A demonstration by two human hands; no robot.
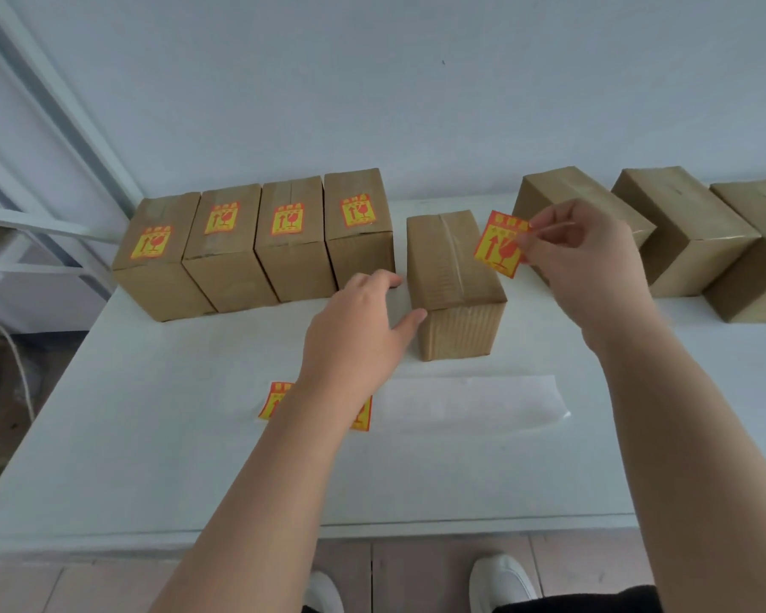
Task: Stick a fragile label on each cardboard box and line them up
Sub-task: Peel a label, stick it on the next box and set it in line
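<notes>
An unlabelled cardboard box (454, 276) stands alone in the middle of the white table (151, 457). My left hand (359, 325) rests against its left side, thumb touching the near corner, fingers relaxed. My right hand (580, 263) pinches a yellow and red fragile label (498, 245), held in the air just right of the box top. Several labelled boxes (257, 241) stand side by side in a row at the back left. Three plain boxes (682, 227) lie at the back right.
A strip of backing paper (469, 402) lies near the table's front, with two more fragile labels (275, 400) on it, partly hidden by my left forearm. A wall runs behind the boxes. A metal frame (41, 223) stands to the left.
</notes>
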